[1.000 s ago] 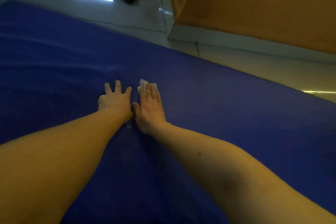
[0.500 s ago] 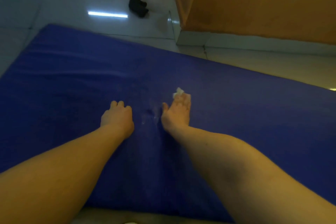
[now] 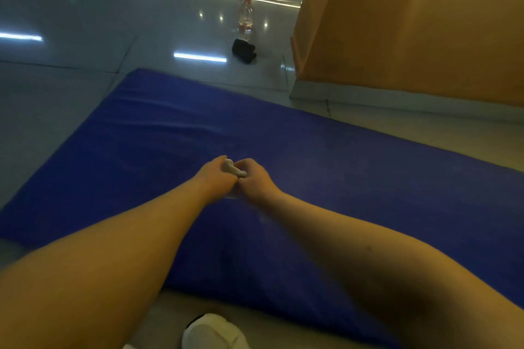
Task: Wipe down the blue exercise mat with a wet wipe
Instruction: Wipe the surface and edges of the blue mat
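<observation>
Together, the left hand and right hand are pinching a bunched white wet wipe between curled fingers, over the middle of the blue exercise mat (lying flat on the tiled floor).

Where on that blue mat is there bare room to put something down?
The mat is bare left of the left hand, out to its far corner, and right of the right hand, toward the orange wall. The middle is crowded: both hands pinch the wipe there. On the floor beyond, a spray bottle stands by a dark bundle.
</observation>
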`<state>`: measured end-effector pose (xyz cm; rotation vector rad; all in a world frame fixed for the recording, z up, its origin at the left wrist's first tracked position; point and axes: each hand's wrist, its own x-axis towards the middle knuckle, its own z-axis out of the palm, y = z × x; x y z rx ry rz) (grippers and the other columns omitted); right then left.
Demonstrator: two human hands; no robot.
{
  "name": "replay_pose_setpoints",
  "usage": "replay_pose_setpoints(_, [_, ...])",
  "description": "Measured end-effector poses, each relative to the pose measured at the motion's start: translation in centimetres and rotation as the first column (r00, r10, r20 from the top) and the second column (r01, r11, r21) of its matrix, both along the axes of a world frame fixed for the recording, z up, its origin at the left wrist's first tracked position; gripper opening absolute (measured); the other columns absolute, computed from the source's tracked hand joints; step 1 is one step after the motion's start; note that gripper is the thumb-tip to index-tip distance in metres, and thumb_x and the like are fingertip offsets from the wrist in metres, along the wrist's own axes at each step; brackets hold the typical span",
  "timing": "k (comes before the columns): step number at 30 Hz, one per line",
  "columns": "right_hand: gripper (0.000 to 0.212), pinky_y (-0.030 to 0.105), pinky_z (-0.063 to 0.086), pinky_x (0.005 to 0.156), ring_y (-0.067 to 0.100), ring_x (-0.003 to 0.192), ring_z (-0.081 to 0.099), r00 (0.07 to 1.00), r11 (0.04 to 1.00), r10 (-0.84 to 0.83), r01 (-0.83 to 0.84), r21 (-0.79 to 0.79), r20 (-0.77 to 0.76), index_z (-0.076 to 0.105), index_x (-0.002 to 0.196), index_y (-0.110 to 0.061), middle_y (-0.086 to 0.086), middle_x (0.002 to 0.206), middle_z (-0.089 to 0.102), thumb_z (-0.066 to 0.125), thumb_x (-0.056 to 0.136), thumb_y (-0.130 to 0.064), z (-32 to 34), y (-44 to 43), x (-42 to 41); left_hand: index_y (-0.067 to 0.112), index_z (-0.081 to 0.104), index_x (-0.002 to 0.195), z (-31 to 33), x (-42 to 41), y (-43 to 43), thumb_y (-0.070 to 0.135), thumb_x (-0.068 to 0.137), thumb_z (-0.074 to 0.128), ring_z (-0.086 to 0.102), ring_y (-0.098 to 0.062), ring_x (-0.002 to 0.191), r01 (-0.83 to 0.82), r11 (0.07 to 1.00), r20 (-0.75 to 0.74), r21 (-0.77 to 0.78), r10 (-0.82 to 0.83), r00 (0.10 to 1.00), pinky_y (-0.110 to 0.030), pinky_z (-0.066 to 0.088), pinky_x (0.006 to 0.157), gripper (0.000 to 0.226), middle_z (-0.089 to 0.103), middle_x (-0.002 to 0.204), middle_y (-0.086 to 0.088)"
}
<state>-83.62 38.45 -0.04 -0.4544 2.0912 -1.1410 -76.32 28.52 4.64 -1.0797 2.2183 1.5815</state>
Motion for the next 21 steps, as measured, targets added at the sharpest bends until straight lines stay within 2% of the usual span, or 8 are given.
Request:
replay_pose_setpoints(2, [0.027, 0.043, 0.06, 0.079, 0.027, 0.1, 0.066, 0.997, 0.997, 0.058, -0.056, 0.062, -0.041, 0.059, 0.114, -0.012, 0.011, 0.112, 0.065, 0.067, 0.088, -0.012, 1.2, 0.9, 0.6, 0.016, 0.06, 0.1, 0.9, 1.2, 0.8, 0.021, 0.092, 0.07, 0.061, -0.02, 0.09, -0.024, 1.0, -0.054, 0.006, 0.025, 0.998, -0.023, 0.049, 0.066, 0.014, 0.063, 0.103, -0.005])
replay_pose_setpoints(4, [0.019, 0.044, 0.061, 0.075, 0.03, 0.095, 0.068, 0.997, 0.992, 0.063, -0.056, 0.116, -0.053, 0.062, 0.107, -0.008, 0.014, 0.104, 0.068, 0.064, 0.088, -0.012, 2.3, 2.0, 1.2, 0.011, 0.061, 0.091, 1.1, 2.3, 1.0, 0.033, 0.088, 0.075, 0.059, -0.018, 0.078, -0.017, 0.997, -0.063, -0.077, 0.012, 0.998, -0.028, 0.05, 0.066, 0.027, 0.063, 0.089, -0.003])
replay_pose_setpoints(7, [0.009, 0.037, 0.058, 0.059, 0.028, 0.074, 0.066, 0.996, 0.986, -0.082, 0.077, 0.147, 0.031, 0.06, 0.091, -0.006, 0.013, 0.085, 0.064, 0.065, 0.09, -0.014, 4.0, 4.0, 1.8, 0.018, 0.064, 0.092, 2.5, 3.8, 1.6, 0.029, 0.091, 0.068, 0.062, -0.019, 0.081, -0.019, 0.966, -0.039, -0.259, 0.009, 0.999, -0.038, 0.056, 0.075, 0.012, 0.067, 0.093, -0.004])
replay_pose_setpoints(9, [0.013, 0.028, 0.05, 0.051, 0.019, 0.061, 0.059, 0.982, 0.971, -0.179, 0.168, 0.17, 0.054, 0.059, 0.085, -0.01, 0.008, 0.077, 0.062, 0.066, 0.092, -0.02, 5.6, 5.3, 2.1, 0.022, 0.062, 0.091, 3.8, 4.7, 2.3, 0.028, 0.091, 0.066, 0.063, -0.018, 0.081, -0.003, 0.944, -0.049, -0.329, -0.014, 0.999, -0.035, 0.055, 0.07, 0.007, 0.066, 0.093, -0.001])
replay_pose_setpoints(13, [0.005, 0.023, 0.054, 0.059, 0.017, 0.068, 0.063, 0.93, 0.959, -0.283, 0.275, 0.067, 0.235, 0.06, 0.096, -0.007, 0.01, 0.086, 0.065, 0.061, 0.095, -0.011, 9.1, 5.9, 2.3, 0.023, 0.06, 0.092, 6.6, 5.3, 4.0, 0.029, 0.093, 0.063, 0.061, -0.02, 0.08, 0.051, 0.89, -0.067, -0.453, -0.091, 0.994, -0.04, 0.056, 0.071, 0.007, 0.063, 0.091, 0.0])
replay_pose_setpoints(16, [0.015, 0.03, 0.049, 0.074, 0.018, 0.067, 0.058, 0.884, 0.971, -0.209, 0.237, -0.017, 0.418, 0.058, 0.077, -0.009, 0.01, 0.077, 0.058, 0.052, 0.088, -0.001, 10.8, 5.4, 2.7, 0.025, 0.06, 0.095, 7.4, 5.0, 5.0, 0.028, 0.094, 0.061, 0.062, -0.021, 0.082, 0.13, 0.87, -0.035, -0.475, -0.166, 0.985, -0.044, 0.058, 0.077, 0.003, 0.064, 0.094, -0.001])
replay_pose_setpoints(18, [0.023, 0.031, 0.045, 0.066, 0.016, 0.056, 0.052, 0.847, 0.963, -0.181, 0.257, -0.087, 0.5, 0.056, 0.072, -0.011, 0.005, 0.066, 0.053, 0.045, 0.09, -0.003, 10.3, 5.2, 2.8, 0.023, 0.062, 0.098, 6.9, 4.7, 5.3, 0.024, 0.095, 0.057, 0.063, -0.02, 0.082, 0.185, 0.879, -0.013, -0.439, -0.212, 0.977, -0.04, 0.057, 0.075, 0.005, 0.064, 0.095, -0.001])
replay_pose_setpoints(21, [0.009, 0.031, 0.048, 0.058, 0.017, 0.057, 0.057, 0.83, 0.939, -0.285, 0.343, -0.035, 0.48, 0.066, 0.077, -0.011, 0.007, 0.07, 0.061, 0.068, 0.083, -0.018, 6.3, 5.2, 2.4, 0.022, 0.068, 0.104, 4.6, 4.3, 5.5, 0.026, 0.097, 0.058, 0.066, -0.021, 0.086, 0.294, 0.891, 0.014, -0.347, -0.308, 0.951, -0.04, 0.057, 0.078, 0.013, 0.068, 0.098, -0.003])
